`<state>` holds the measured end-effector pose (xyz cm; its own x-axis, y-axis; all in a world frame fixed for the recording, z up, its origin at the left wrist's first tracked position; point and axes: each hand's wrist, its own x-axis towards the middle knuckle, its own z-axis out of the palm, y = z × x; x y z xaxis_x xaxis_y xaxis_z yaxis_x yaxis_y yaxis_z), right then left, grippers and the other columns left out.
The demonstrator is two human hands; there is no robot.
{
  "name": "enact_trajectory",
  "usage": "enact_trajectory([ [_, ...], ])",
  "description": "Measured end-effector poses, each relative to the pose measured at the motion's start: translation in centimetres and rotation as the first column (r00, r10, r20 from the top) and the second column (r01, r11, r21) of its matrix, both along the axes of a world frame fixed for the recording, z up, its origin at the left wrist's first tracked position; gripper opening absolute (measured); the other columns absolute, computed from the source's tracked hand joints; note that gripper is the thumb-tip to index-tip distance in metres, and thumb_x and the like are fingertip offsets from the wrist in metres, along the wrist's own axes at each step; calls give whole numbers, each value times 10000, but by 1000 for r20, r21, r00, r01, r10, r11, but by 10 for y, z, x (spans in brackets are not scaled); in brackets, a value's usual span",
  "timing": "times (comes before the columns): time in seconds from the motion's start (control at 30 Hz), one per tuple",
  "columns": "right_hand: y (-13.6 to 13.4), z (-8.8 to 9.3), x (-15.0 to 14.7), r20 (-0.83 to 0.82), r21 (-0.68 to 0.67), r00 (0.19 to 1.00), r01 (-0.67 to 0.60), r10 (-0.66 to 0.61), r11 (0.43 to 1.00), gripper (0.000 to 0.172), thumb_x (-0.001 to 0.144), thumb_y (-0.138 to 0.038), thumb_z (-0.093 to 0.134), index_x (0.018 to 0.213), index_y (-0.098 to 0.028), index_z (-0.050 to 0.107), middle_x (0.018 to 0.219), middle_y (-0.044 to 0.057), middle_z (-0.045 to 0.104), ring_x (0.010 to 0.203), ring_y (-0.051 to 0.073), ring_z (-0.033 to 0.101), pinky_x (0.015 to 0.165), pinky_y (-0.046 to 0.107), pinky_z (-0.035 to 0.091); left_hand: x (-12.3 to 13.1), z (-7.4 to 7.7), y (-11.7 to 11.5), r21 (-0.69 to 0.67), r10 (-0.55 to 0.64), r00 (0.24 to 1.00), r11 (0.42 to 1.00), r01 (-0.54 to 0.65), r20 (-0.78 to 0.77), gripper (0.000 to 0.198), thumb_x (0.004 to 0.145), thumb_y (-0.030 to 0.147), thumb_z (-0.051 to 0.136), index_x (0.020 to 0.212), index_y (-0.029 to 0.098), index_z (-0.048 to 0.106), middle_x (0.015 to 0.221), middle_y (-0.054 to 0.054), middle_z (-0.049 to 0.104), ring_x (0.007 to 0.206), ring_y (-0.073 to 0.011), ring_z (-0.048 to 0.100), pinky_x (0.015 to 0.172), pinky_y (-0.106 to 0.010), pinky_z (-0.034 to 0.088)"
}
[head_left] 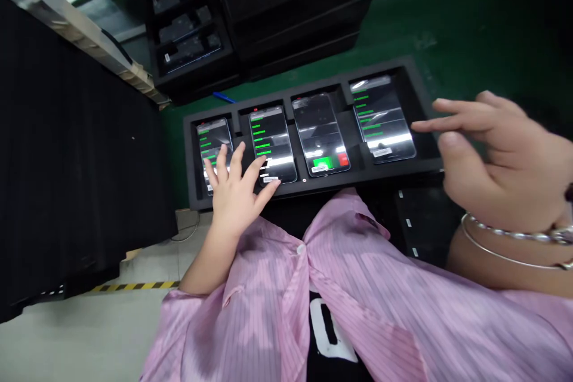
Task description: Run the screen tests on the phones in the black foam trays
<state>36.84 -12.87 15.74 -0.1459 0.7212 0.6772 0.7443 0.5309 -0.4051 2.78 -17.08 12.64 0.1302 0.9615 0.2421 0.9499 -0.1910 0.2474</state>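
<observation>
Phones [320, 131], four lit, lie in a tray [358, 179] at 12 o'clock. Left hand [235, 191] is spread wide over the two at 10; right hand [501, 161] is open and empty by the 2 o'clock one. Splayed fingers could tap a wrong screen, or a heavy press could tip the tray

Well beyond your left fingers [236, 155], a stack of black trays [290, 12] sits on the green surface [470, 24]. To the left of those fingers stands a black ribbed panel [67, 179]. Nearer to you than the fingers, the pale floor [67, 340] carries a yellow-black tape stripe [134, 286].
</observation>
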Motion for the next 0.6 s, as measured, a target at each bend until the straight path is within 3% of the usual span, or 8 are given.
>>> enact_trajectory([
  [0.13,6,-25,11,76,-174,997,18,-5,985,198,979,-271,535,997,-223,726,973,51,783,1127,273,736,1195,505,478,-29,11,-8,187,-40,986,982,9,162,555,948,547,664,1432,292,574,1582,-124,488,1551,-388,324,1282,-639,209],
  [0.23,9,-46,17,120,-238,993,45,-16,970,208,951,-327,542,971,-233,726,1006,65,790,1103,286,744,1179,522,487,-58,15,-20,243,38,977,966,-90,211,553,937,514,676,1420,274,555,1545,-126,509,1518,-355,385,1270,-583,290],
  [0.33,9,-56,17,42,-183,997,69,-62,981,219,918,-359,587,965,-224,753,962,84,789,1027,295,764,1112,509,544,-78,8,-32,169,160,961,965,-200,224,531,950,537,655,1386,243,575,1536,-149,506,1490,-339,419,1253,-550,331],
  [0.43,9,-52,14,-50,-162,986,149,-159,976,285,880,-352,603,1022,-188,787,1007,126,783,1054,312,757,1044,477,587,-85,-2,-38,78,223,950,966,-245,219,504,966,563,633,1349,235,619,1555,-160,482,1486,-340,419,1240,-544,353],
  [0.6,17,-49,30,1,-176,974,221,-225,959,373,887,-429,625,1131,-181,759,1152,147,760,1183,322,708,1051,467,571,-88,-8,-37,-84,279,948,959,-269,150,521,959,616,622,1370,298,662,1674,-134,339,1579,-423,220,1254,-664,261],
])
